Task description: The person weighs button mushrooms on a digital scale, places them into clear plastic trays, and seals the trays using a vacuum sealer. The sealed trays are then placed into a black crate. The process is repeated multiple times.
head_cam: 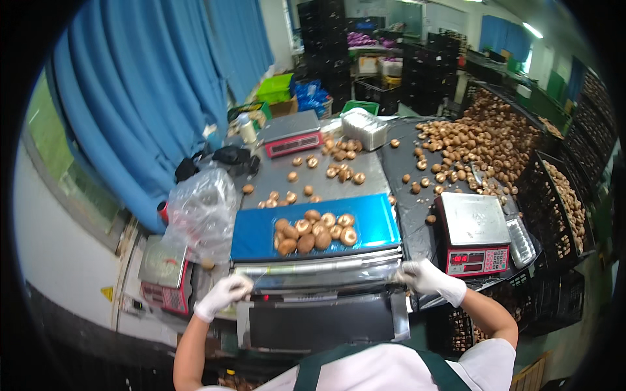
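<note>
My left hand (227, 294), in a white glove, pinches the left end of a sheet of clear plastic film (313, 279). At the opposite end, my right hand (430, 279), gloved too, has its fingers closed on the film's edge. The sheet spans the front of a film wrapping machine (323, 322), below its film roll (318, 264). Behind the roll, a group of brown shiitake mushrooms (313, 232) rests on the machine's blue top plate (254, 234), some caps up and some stems up. Whether a clear tray lies under them I cannot tell.
A digital scale (474, 220) stands right, beside clear trays (521, 239). Other scales sit left (164, 266) and behind (291, 129). Loose mushrooms and stacked trays (364, 127) lie beyond the machine. A large mushroom heap (489, 137) and black crates (557, 205) are at right; a plastic bag (200, 210) is left.
</note>
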{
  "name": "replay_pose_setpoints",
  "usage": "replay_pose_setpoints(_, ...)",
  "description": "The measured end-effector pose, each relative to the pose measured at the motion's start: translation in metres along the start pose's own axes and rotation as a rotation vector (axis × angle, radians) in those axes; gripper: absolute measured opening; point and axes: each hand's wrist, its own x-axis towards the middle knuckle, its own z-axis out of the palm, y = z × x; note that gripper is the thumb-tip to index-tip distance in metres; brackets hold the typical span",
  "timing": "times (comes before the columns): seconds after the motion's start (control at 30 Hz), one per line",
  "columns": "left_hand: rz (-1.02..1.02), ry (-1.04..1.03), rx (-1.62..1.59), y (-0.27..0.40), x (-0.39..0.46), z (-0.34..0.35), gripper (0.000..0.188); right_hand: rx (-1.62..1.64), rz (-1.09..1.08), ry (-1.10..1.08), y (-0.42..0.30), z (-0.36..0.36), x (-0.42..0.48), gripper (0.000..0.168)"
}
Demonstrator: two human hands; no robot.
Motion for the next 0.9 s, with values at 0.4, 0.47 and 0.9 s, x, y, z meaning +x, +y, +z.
replay_pose_setpoints(0.4, 0.655, 0.634, -0.024, 0.082, 0.172, -0.071, 0.026, 0.042, -0.638, 0.817, -0.056, -0.075, 0.187, 0.034)
replay_pose_setpoints(0.47, 0.411, 0.583, 0.071, 0.040, 0.218, -0.053, 0.036, -0.298, -0.515, 0.652, -0.022, -0.044, 0.223, 0.044)
replay_pose_setpoints(0.9, -0.232, 0.297, -0.319, -0.003, 0.171, -0.024, 0.037, 0.501, 0.232, 0.220, 0.017, 0.026, 0.200, 0.037)
